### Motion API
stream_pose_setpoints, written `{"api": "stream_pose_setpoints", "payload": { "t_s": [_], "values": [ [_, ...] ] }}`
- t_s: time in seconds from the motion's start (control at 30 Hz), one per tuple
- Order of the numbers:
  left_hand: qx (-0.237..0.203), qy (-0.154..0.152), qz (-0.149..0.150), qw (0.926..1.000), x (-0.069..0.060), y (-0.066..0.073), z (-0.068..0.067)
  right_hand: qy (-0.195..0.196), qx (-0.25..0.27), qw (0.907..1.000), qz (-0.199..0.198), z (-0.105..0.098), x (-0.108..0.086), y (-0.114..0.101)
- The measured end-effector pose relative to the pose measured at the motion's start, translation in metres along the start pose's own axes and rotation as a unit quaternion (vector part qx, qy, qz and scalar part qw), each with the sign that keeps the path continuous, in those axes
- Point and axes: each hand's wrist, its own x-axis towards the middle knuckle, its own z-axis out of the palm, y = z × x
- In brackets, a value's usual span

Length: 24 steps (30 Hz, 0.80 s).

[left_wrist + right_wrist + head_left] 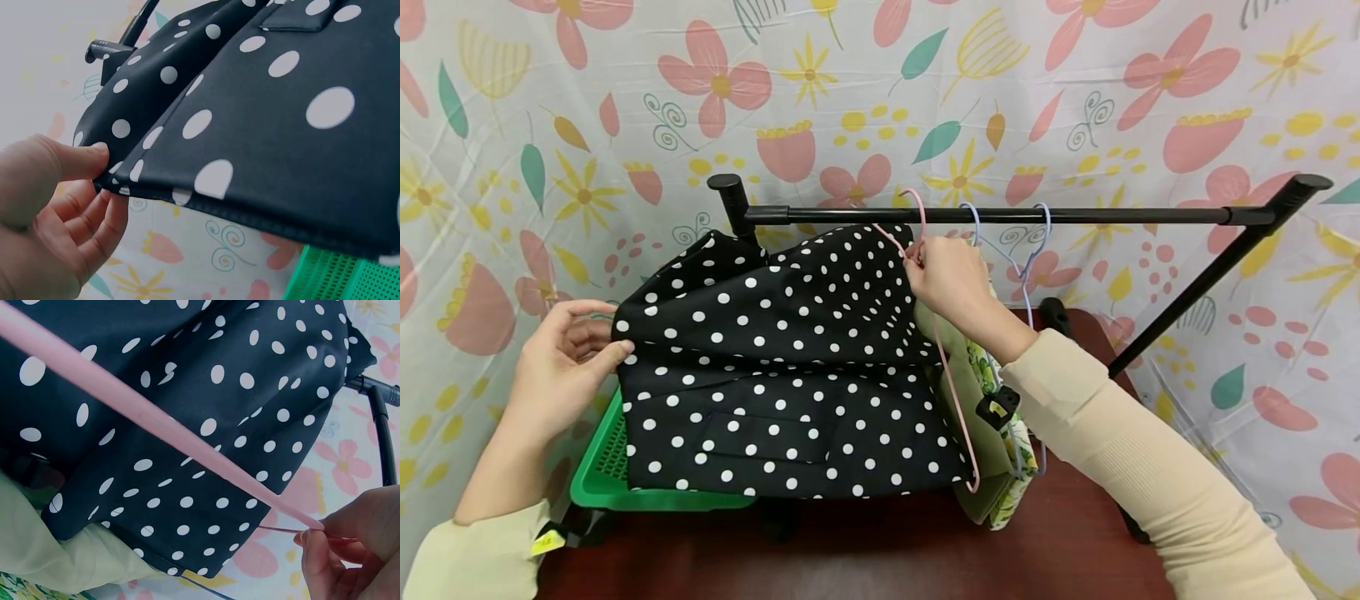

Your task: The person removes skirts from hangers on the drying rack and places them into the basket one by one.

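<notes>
A black apron with white dots and a stitched pocket spreads across the middle of the head view. My left hand pinches its left edge between thumb and fingers, also plain in the left wrist view, where the apron hangs from that grip. My right hand pinches a pink hanger just below its hook, which is at the rod. In the right wrist view the hanger's pink arm crosses in front of the dotted cloth. How the apron sits on the hanger is partly hidden.
A black rack rod runs behind, carrying lilac hangers. A green cloth and a leafy-patterned cloth hang beside the apron. Below left, a green basket stands on the brown table. A floral curtain backs everything.
</notes>
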Motion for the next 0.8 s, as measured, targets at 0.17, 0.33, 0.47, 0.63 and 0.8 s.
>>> {"api": "stream_pose_setpoints", "payload": {
  "t_s": [0.17, 0.33, 0.47, 0.63, 0.8],
  "values": [
    [0.019, -0.007, 0.028, 0.9994, -0.0013, -0.0018, 0.0, -0.003, -0.006, 1.0, 0.002, -0.0004, -0.0006, 0.0003],
    [0.08, -0.018, 0.058, 0.9949, -0.005, -0.0027, 0.0007, -0.004, -0.006, 1.0, -0.006, -0.0003, -0.001, 0.0024],
    [0.125, -0.028, 0.067, 0.9896, -0.0075, -0.0034, 0.0007, -0.004, 0.001, 0.9999, -0.01, -0.0006, -0.0011, 0.0031],
    [0.152, -0.043, 0.065, 0.9854, -0.0086, -0.0059, 0.0019, -0.01, 0.004, 0.9999, -0.005, -0.0007, -0.0014, 0.0036],
    [0.158, -0.035, 0.063, 0.9848, -0.0076, -0.0102, 0.0055, -0.008, 0.0, 1.0, -0.002, -0.001, -0.0024, 0.0031]
  ]
}}
